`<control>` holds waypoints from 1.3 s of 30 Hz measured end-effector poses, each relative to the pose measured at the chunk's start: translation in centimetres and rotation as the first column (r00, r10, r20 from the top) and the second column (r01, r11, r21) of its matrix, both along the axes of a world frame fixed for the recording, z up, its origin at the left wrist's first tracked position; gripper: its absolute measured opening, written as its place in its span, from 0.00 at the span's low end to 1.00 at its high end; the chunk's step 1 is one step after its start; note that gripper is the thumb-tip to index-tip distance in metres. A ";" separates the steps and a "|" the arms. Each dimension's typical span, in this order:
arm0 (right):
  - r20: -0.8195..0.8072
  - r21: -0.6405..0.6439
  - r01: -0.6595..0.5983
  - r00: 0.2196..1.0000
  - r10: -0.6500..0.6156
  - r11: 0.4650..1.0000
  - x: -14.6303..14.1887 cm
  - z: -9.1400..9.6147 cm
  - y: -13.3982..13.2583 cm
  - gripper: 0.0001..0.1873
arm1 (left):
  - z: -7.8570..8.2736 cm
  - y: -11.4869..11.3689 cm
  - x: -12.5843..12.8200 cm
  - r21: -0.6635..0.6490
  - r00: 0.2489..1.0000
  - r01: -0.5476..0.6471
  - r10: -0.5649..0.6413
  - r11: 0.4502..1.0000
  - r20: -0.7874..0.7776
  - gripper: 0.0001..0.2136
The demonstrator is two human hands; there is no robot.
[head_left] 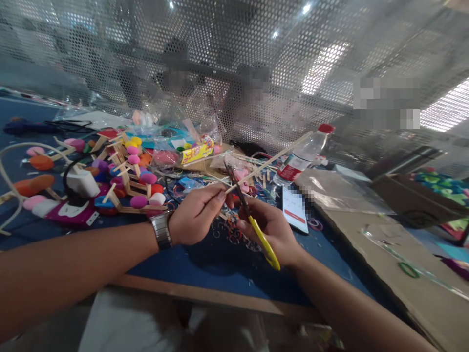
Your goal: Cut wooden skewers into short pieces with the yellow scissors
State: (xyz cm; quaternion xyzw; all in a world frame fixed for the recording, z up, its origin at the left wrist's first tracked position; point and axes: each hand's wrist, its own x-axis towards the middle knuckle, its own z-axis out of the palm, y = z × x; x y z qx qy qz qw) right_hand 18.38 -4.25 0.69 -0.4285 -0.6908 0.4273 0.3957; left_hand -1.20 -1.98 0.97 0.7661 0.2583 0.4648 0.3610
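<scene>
Low over the blue table, my left hand [200, 211], with a metal watch [161, 229] at its wrist, pinches thin wooden sticks [271, 159]. One long stick slants up to the right from its fingertips. In my right hand [273, 227] is a pair of scissors [256, 230] with a yellow handle. The dark blades point up and away and cross the stick just beyond my left fingertips. Whether the blades are closed on the wood I cannot tell. Below both hands lie small coloured scraps and rubber-band-like rings [230, 230].
Stick pieces with coloured pads [134, 181] and a purple power strip [73, 210] lie at left. A red-capped bottle [300, 159] and a phone [294, 209] lie beyond my right hand. Cardboard [340, 215] covers the right side; a perforated metal panel [220, 63] rises behind.
</scene>
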 end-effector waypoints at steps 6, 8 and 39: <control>-0.002 -0.016 -0.030 1.000 0.030 0.999 0.1 -0.1 0.0 0.27 | 0.1 0.2 -0.1 0.026 1.000 -0.017 0.017 1.000 -0.024 0.16; 0.000 -0.013 -0.052 0.999 0.052 0.999 0.1 -0.1 0.0 0.26 | 0.2 0.2 0.0 0.027 0.999 -0.022 0.023 0.999 -0.039 0.17; -0.024 -0.075 -0.119 0.993 0.117 0.990 0.1 0.2 0.0 0.27 | 0.4 0.4 0.0 0.028 0.996 -0.064 0.066 0.998 -0.056 0.11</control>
